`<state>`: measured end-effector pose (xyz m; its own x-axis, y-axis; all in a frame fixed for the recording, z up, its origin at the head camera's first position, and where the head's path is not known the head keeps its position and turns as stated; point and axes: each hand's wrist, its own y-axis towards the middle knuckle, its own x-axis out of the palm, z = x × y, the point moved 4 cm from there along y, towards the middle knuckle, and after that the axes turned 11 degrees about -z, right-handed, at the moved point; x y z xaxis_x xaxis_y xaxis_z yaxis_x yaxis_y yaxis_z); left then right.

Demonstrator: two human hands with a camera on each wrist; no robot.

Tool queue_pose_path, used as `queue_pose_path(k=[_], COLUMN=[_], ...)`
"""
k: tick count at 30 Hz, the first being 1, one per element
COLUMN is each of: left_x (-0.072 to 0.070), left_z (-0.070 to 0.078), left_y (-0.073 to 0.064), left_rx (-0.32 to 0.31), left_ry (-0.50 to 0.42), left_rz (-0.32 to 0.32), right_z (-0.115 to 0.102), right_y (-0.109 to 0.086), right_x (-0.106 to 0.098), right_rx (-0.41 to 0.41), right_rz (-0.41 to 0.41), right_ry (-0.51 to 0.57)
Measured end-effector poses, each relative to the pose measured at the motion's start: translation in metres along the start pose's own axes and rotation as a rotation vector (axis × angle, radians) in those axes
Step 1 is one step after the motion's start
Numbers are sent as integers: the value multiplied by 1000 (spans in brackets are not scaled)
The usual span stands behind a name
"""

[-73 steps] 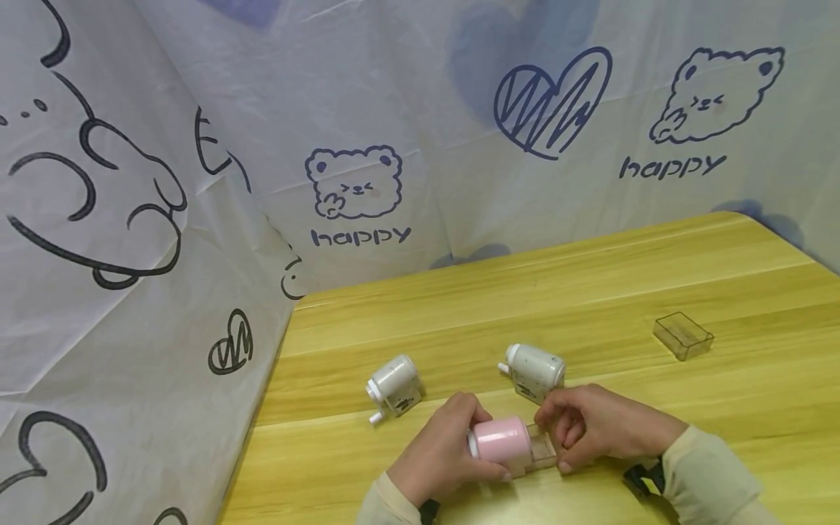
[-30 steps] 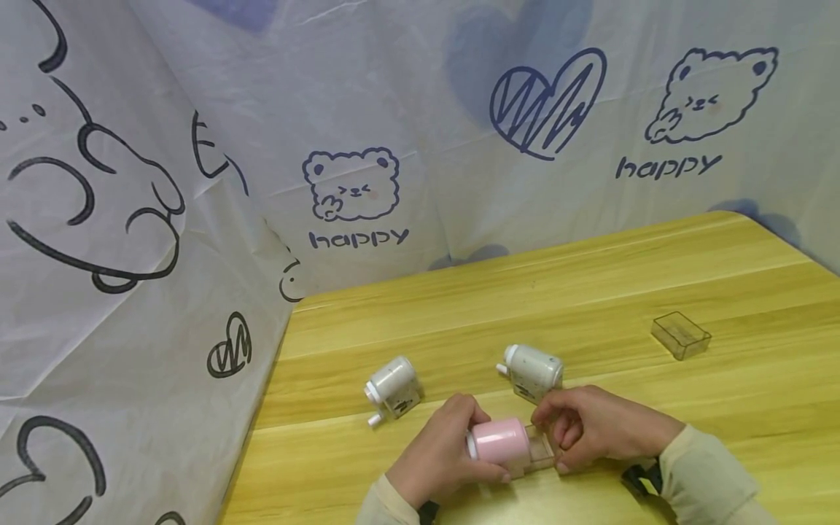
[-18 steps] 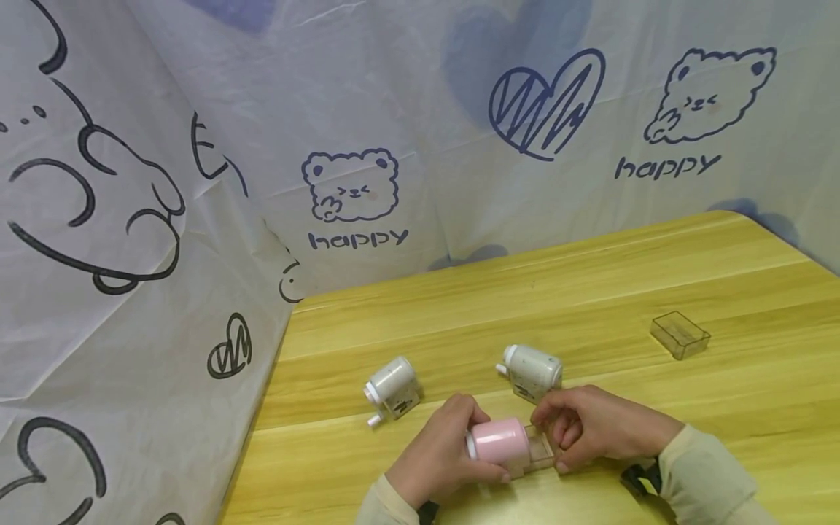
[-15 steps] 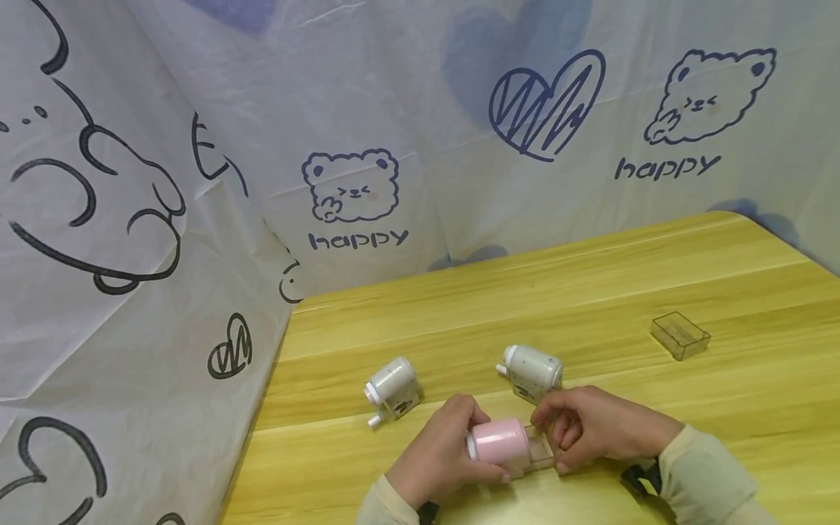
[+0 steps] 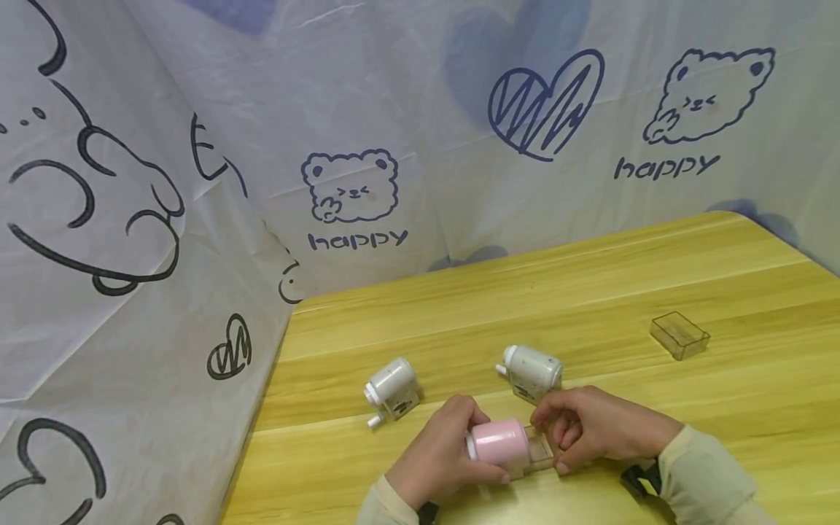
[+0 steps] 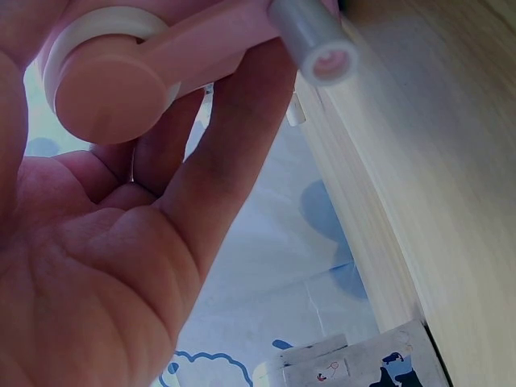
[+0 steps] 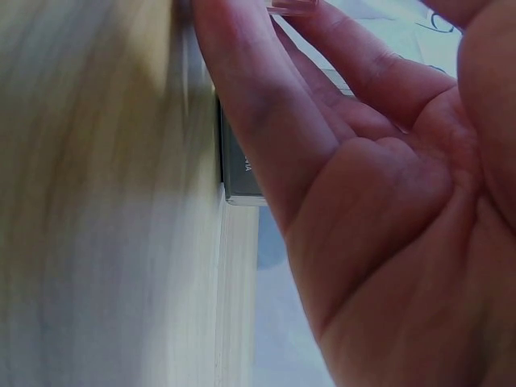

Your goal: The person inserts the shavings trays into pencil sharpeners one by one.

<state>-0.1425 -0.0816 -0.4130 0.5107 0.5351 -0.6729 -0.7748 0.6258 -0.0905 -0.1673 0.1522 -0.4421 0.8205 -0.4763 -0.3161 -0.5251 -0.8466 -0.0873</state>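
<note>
Fingers of the left hand were curled round the pink sharpener at the near part of the table, while the right hand pinched the clear drawer jutting from its end. The step in hand looked to be working that drawer, inward or outward I could not tell; the next move seemed to call for a straight slide against a steady left hand. Beyond sat one grey sharpener and, close to the right hand, a second grey sharpener; farther off lay a clear box, then hung a printed cloth.
</note>
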Motion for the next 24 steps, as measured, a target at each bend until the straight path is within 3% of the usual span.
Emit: queue_pose_path(k=[24], left_x=[0], left_z=[-2], left_y=[1], left_rx=[-6], left_ry=[-4], left_rz=[-4], right_z=[2], right_y=[2], right_x=[0], right_rx=[-6], right_rz=[-2], right_ry=[0])
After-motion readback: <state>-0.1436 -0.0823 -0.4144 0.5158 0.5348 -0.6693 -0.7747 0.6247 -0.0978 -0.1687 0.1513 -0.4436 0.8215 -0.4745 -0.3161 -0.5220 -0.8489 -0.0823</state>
